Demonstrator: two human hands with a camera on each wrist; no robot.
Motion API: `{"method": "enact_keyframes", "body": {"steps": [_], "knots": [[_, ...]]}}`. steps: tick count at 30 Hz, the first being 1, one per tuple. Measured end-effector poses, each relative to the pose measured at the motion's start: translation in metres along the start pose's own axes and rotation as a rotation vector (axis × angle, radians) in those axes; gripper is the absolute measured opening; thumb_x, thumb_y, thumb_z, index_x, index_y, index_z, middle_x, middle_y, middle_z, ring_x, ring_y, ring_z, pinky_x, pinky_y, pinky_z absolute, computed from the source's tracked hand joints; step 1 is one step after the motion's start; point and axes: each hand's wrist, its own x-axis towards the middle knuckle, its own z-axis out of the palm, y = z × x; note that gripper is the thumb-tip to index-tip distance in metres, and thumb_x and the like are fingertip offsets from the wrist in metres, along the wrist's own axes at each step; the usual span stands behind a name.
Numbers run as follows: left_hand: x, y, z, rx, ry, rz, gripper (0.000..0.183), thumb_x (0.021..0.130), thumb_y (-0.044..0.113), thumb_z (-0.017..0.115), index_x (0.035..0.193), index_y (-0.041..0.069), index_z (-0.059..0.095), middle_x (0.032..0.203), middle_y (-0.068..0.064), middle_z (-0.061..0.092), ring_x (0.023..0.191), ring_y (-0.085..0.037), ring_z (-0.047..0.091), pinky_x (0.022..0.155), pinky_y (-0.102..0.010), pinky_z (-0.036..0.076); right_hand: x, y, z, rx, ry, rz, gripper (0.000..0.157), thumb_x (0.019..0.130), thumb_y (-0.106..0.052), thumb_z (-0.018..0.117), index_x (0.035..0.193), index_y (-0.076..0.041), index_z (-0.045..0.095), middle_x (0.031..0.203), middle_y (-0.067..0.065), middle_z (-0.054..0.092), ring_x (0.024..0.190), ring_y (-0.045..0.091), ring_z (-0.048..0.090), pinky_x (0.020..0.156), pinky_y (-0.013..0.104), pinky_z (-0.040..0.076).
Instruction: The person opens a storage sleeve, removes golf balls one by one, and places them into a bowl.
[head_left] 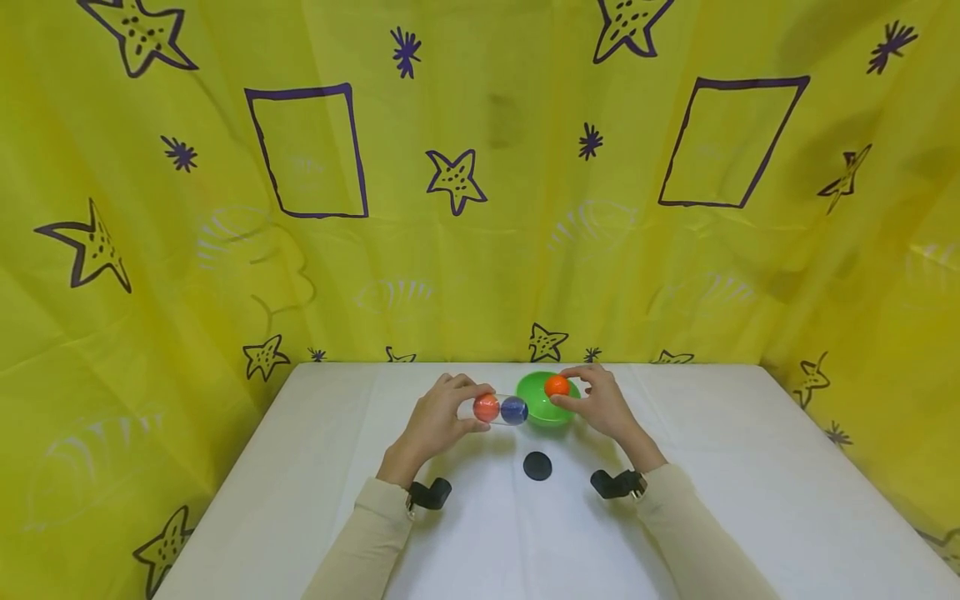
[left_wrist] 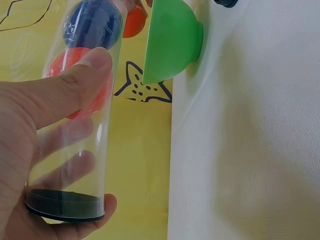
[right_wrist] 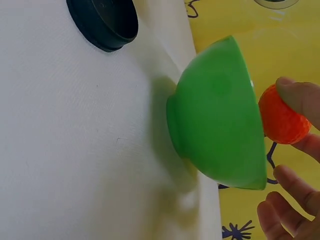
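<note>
My left hand point(head_left: 442, 419) grips a clear plastic tube point(left_wrist: 100, 145) that lies tilted over the table in the head view. Inside it are a red-orange ball point(head_left: 486, 407) and a dark blue ball point(head_left: 514, 410). A black cap point(left_wrist: 64, 204) closes the tube's end by my left palm. Between thumb and fingers, my right hand point(head_left: 602, 402) pinches an orange ball point(head_left: 557, 386) at the mouth of a green bowl point(head_left: 542, 417). The bowl stands upright on the table, just right of the tube's far end. Whether other things lie in the bowl I cannot tell.
A round black cap point(head_left: 537, 466) lies on the white table point(head_left: 300, 500) in front of the bowl. Behind the table hangs a yellow curtain point(head_left: 480, 250) with dark stars. Black wrist cameras point(head_left: 431, 493) sit on both wrists.
</note>
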Motion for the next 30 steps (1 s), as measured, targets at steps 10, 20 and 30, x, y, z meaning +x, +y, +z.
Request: {"method": "enact_keyframes", "body": {"steps": [10,20,30], "knots": [[0.001,0.002,-0.001,0.001,-0.009,-0.001,0.049,0.074,0.031,0.082,0.12,0.029,0.066,0.11,0.006,0.063,0.096,-0.012,0.047,0.076,-0.028,0.044,0.005,0.007,0.01,0.023,-0.06,0.122,0.052,0.079,-0.036,0.079,0.121,-0.01,0.065,0.133,0.017,0.047,0.123,0.036,0.036,0.098,0.051,0.041],[0.001,0.001,-0.001,0.013,-0.007,-0.004,0.049,0.074,0.034,0.082,0.12,0.03,0.066,0.109,0.007,0.063,0.095,-0.011,0.046,0.075,-0.027,0.044,0.006,0.01,0.017,0.009,-0.049,0.12,0.048,0.079,-0.034,0.079,0.119,-0.011,0.066,0.133,0.017,0.05,0.122,0.036,0.036,0.102,0.058,0.033],[0.0,0.001,-0.002,0.005,0.002,0.012,0.049,0.073,0.031,0.083,0.119,0.029,0.066,0.108,0.007,0.064,0.094,-0.012,0.047,0.074,-0.026,0.044,0.007,0.008,0.02,0.011,-0.06,0.149,0.049,0.08,-0.032,0.078,0.121,-0.01,0.065,0.132,0.018,0.047,0.122,0.037,0.033,0.101,0.059,0.034]]}}
